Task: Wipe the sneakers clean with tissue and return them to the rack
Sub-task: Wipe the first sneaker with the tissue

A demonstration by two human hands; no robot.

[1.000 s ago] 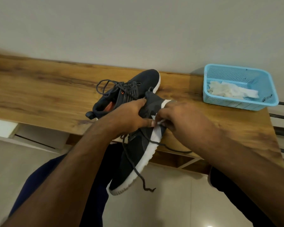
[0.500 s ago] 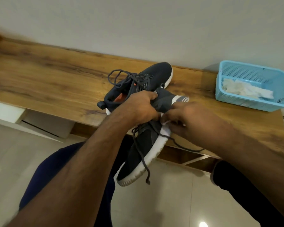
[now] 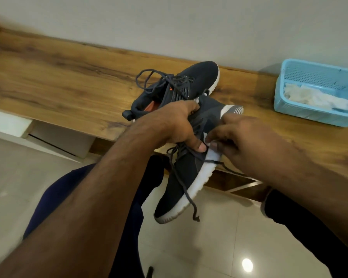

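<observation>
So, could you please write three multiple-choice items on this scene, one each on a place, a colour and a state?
1. Where does the second sneaker lie?
A. wooden bench
B. floor
C. basket

2. What colour is the basket?
A. red
B. light blue
C. black

3. What is the left hand doing?
A. hanging idle
B. pressing the bench
C. gripping the held sneaker

Answers:
1 A, it rests on the bench top.
2 B, its walls are light blue.
3 C, its fingers curl round the upper.
</observation>
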